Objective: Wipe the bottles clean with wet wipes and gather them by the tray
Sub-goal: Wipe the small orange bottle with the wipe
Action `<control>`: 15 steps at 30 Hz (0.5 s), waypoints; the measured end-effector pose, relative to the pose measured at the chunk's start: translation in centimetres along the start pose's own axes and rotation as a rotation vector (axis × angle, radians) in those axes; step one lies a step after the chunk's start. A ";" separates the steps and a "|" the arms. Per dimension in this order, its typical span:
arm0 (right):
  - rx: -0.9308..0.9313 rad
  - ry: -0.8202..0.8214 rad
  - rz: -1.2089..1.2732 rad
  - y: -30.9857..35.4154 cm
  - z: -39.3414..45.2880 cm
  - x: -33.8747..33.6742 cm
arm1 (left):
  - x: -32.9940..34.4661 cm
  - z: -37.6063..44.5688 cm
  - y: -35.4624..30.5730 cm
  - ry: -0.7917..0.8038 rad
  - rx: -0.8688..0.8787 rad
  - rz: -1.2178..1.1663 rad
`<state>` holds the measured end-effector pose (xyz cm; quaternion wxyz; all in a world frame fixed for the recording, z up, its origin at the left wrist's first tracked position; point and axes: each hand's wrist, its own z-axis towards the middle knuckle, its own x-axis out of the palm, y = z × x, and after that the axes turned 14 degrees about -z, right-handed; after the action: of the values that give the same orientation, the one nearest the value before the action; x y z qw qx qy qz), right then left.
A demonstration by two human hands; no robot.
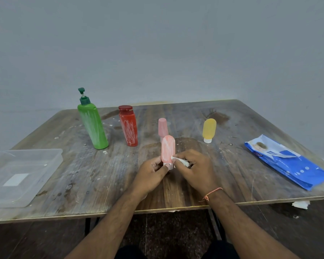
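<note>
My left hand point(151, 172) grips the bottom of a small pink bottle point(168, 148), held upright over the table's middle and streaked with white. My right hand point(194, 168) pinches a crumpled white wet wipe point(180, 161) against the bottle's lower right side. A second pink bottle point(162, 127) stands just behind it. A green pump bottle point(93, 124) and a red bottle point(128, 126), both smeared white, stand at the back left. A yellow bottle point(209, 129) stands cap-down at the back right. The clear plastic tray point(22, 176) sits at the left front.
A blue pack of wet wipes point(286, 161) lies on the right side of the worn wooden table point(101, 184). White flecks dot the tabletop around the bottles. A scrap of white paper point(300, 204) lies on the floor past the front right edge.
</note>
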<state>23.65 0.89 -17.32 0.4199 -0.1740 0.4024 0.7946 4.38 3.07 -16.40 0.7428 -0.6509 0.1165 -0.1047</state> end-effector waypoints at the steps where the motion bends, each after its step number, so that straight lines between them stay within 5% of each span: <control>1: -0.026 0.016 0.016 0.2 -0.1 -0.1 | 0.0 0.0 0.1 -0.002 0.007 -0.005; 15: -0.031 0.010 0.044 0.5 -0.2 -0.4 | 0.0 0.1 0.5 -0.008 0.042 -0.025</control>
<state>23.41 0.34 -16.97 0.3978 -0.1757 0.3957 0.8089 4.40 3.18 -16.89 0.7553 -0.6371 0.1035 -0.1137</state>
